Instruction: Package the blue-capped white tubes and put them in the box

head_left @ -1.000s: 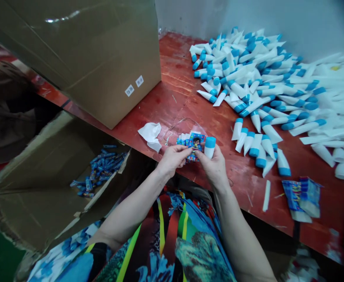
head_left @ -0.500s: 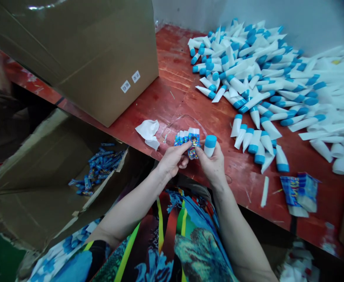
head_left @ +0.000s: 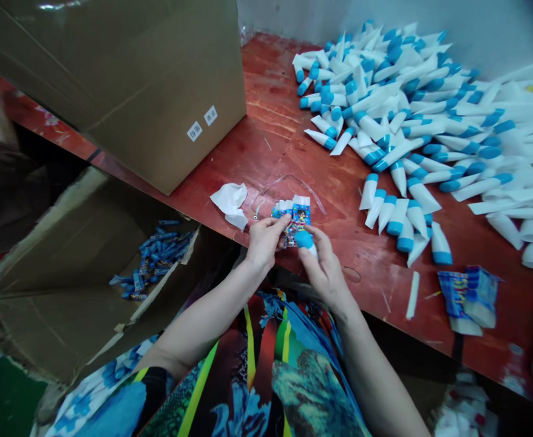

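My left hand pinches a small blue printed sleeve at the table's front edge, between thumb and fingers. Several more sleeves with white ends lie fanned beside it. In my right hand is a white tube with a blue cap. The tube is tilted, its cap towards the sleeve and close against it; whether the cap is inside the sleeve I cannot tell. My right fingers hide much of the tube.
A pile of blue-capped white tubes covers the back right. A tall carton stands left on the red table. An open carton below holds blue-wrapped tubes. Two flat blue packets lie right; crumpled white paper lies left.
The tube in my right hand has tipped from upright to slanting, and its cap has moved left and down to the sleeve. My left hand keeps its pinch on the sleeve.
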### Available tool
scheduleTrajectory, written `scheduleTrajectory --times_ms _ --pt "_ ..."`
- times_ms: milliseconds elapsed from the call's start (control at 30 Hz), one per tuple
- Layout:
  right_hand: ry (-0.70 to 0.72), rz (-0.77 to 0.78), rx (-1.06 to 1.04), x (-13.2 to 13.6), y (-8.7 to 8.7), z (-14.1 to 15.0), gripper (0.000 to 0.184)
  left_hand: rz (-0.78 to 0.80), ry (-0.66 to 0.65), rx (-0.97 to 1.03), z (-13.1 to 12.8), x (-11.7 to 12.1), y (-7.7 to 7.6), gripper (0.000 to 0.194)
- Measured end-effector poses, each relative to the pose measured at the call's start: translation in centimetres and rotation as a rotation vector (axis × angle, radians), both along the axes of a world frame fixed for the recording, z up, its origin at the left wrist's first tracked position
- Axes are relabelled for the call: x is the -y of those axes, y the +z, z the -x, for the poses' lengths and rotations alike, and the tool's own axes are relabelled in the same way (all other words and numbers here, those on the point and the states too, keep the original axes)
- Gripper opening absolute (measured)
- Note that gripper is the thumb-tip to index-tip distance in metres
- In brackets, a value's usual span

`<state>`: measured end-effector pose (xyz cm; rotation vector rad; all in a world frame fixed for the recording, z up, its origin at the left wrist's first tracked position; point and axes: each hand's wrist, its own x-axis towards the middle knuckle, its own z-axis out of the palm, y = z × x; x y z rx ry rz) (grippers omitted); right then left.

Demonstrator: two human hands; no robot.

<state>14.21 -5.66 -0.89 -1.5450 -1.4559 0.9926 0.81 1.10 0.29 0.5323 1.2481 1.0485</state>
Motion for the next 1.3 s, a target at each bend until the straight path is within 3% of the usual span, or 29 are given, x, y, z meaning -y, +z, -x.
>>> scheduleTrajectory --times_ms 233,533,767,967,1100,1200,1300 --pt "0.054 0.053 0.293 0.7 0.8 0.5 0.062 -0.049 0.021 0.006 -0.3 0.1 0.2 0.04" --pt "0.055 0.039 0.259 0.0 1.2 0.3 0.062 -0.054 -0.028 0.017 0.0 0.4 0.3 0.043" --pt "0.021 -0.004 0.255 0.0 0.9 0.3 0.057 -0.004 -0.265 0.093 0.3 1.1 0.2 0.05" --pt "-0.101 -0.028 0.317 -0.5 0.5 1.4 0.054 -0.016 -0.22 0.174 -0.1 2.1 0.4 0.049" --pt "-0.102 -0.04 0.101 -0.3 0.2 1.1 0.052 -0.001 -0.22 0.22 0.6 1.5 0.6 0.047" --pt "-0.033 0.071 -0.193 0.4 -0.3 0.5 0.058 0.003 -0.206 0.251 1.2 1.0 0.6 0.046" --pt "-0.06 0.142 -0.356 0.9 -0.7 0.4 0.059 0.005 -0.244 0.275 1.3 1.2 0.4 0.045"
